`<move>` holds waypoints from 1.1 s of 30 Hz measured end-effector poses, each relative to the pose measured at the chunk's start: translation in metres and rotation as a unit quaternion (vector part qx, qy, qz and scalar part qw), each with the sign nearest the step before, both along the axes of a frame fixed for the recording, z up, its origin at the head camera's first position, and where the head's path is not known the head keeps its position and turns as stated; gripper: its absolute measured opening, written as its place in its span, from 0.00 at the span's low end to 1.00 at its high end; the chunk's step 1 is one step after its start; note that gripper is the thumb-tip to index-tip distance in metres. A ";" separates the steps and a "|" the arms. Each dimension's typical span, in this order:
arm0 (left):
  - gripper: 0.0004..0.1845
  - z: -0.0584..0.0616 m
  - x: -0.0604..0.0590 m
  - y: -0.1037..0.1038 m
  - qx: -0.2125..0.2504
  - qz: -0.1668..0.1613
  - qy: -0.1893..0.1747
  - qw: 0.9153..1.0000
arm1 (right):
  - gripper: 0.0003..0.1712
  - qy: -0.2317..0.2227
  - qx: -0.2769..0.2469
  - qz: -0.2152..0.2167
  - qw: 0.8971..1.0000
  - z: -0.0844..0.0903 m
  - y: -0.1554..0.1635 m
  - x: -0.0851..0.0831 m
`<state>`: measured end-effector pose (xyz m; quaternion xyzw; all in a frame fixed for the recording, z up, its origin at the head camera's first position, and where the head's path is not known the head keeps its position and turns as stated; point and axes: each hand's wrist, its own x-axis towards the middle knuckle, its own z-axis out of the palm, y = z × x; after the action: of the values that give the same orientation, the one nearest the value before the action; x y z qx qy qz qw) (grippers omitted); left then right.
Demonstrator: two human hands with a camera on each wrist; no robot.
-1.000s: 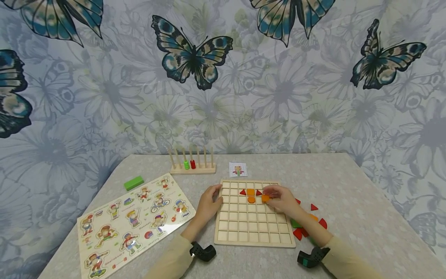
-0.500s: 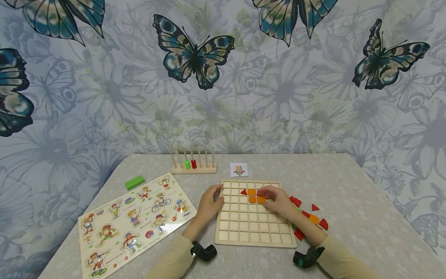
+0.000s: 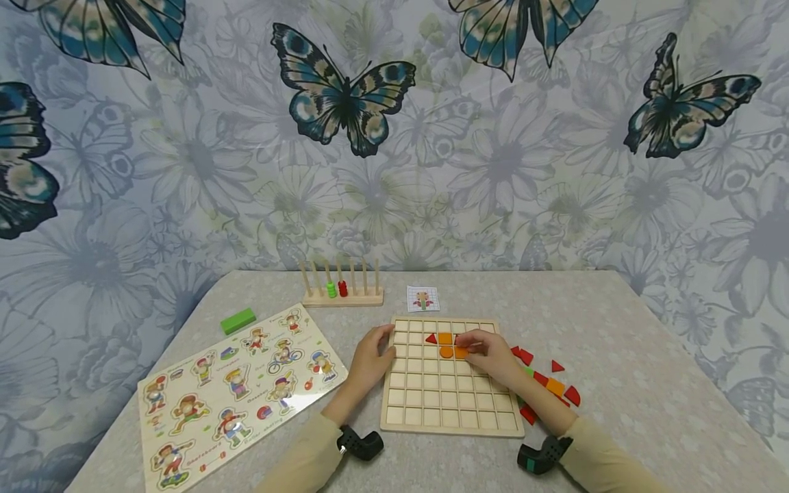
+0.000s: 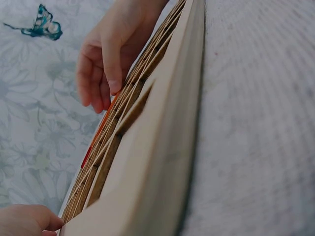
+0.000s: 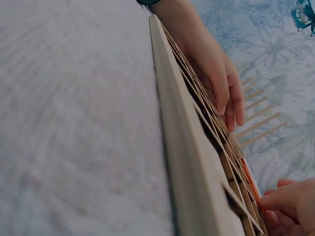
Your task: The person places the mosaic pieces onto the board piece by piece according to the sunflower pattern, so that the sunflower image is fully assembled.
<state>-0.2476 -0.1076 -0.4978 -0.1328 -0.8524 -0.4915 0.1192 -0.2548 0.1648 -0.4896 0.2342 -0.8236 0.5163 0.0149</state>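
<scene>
A wooden grid board [image 3: 435, 400] lies flat on the table. Its left edge is gripped by my left hand [image 3: 372, 357], which the right wrist view shows at the far rim. Over the upper right cells my right hand [image 3: 491, 356] has thumb and fingers on an orange square tile [image 3: 460, 352], which sits in or on a cell. To the left of that tile is an orange round tile [image 3: 446, 352]. Above it are another orange square [image 3: 445, 338] and a red triangle [image 3: 431, 338]. A second red triangle is mostly hidden behind my right fingers.
Right of the board lie several loose red, orange and green pieces [image 3: 555, 387], partly under my right forearm. A pattern card [image 3: 422, 299] and a peg stand [image 3: 343, 299] with rings are behind. A picture puzzle board [image 3: 240, 390] and a green block [image 3: 238, 321] lie left.
My right hand has shifted slightly left, bringing the orange square tile next to the round one, below the right red triangle. My left hand keeps its place on the board's edge.
</scene>
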 end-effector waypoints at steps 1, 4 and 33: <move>0.22 0.000 0.000 0.000 0.000 0.000 0.000 1.000 | 0.15 0.001 0.001 0.001 1.000 0.000 0.000 0.000; 0.22 0.000 -0.001 0.000 -0.001 0.002 -0.001 1.000 | 0.15 0.006 0.002 0.000 1.000 0.001 0.000 0.001; 0.22 -0.005 -0.003 -0.001 -0.002 0.007 0.002 1.000 | 0.15 -0.002 -0.003 -0.082 0.997 0.006 0.061 0.033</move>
<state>-0.2504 -0.1081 -0.5029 -0.1280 -0.8538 -0.4890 0.1246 -0.2219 0.2262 -0.4834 0.1648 -0.8383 0.5167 0.0560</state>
